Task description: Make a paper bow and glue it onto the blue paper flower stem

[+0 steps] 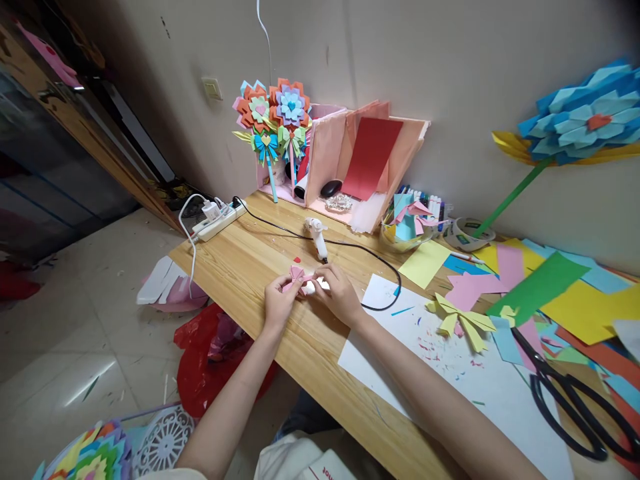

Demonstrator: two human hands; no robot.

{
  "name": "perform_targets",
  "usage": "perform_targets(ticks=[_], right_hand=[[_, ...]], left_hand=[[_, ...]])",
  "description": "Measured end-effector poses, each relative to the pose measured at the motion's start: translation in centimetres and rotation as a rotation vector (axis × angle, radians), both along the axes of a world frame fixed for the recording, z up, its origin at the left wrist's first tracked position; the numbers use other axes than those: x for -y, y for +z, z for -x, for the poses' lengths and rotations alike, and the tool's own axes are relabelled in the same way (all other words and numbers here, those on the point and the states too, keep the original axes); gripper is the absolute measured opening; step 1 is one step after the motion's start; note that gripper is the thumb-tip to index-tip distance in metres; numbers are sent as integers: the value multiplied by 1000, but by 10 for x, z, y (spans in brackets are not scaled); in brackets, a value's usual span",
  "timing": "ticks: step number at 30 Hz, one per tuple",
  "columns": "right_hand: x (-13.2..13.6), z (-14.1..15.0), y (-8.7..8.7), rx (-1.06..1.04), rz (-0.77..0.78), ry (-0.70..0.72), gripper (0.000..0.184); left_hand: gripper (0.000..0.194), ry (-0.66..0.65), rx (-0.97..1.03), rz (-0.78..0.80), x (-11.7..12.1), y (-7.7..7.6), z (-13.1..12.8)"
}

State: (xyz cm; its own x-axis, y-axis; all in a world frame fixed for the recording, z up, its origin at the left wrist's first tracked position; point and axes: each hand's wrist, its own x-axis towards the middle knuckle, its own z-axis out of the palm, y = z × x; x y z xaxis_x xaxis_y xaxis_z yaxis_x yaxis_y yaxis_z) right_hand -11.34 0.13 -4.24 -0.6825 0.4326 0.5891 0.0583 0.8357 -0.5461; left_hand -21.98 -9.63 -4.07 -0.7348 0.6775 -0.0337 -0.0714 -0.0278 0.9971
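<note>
Both my hands meet over the wooden table (240, 267). My left hand (280, 303) pinches a small pink folded paper piece (295, 279). My right hand (340, 292) grips the same piece from the right, fingers curled on it, with something white under the fingertips. A white glue gun (317, 238) lies just behind the hands, its black cord (380, 257) looping to the right.
A power strip (219, 220), paper flowers (274, 110) and a pink organiser (360, 160) stand at the back. A yellow paper bow (463, 321), coloured sheets (540, 287), white paper (450, 373) and black scissors (575, 400) lie right. A red bag (205, 353) is on the floor.
</note>
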Motion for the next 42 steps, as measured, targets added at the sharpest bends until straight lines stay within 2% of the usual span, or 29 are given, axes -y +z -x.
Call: perform_targets(ticks=[7, 20, 23, 28, 30, 37, 42], right_hand=[[2, 0, 2, 7, 109, 72, 12], [1, -2, 9, 21, 378, 82, 11], [1, -2, 11, -1, 542, 79, 14], [-5, -2, 7, -84, 916, 111, 28], [-7, -1, 4, -100, 995, 137, 34], [-10, 0, 5, -100, 1060, 101, 35], [-17, -3, 14, -48, 1115, 59, 37]], left_hand=[[28, -26, -13, -4, 0, -1, 0], [27, 24, -121, 95, 0, 4, -4], [27, 23, -116, 99, 0, 2, -3], [25, 9, -100, 83, 1, 0, -1], [25, 12, -102, 83, 1, -1, -1], [26, -49, -88, 98, 0, -2, -1], [29, -116, -64, 81, 4, 8, 1]])
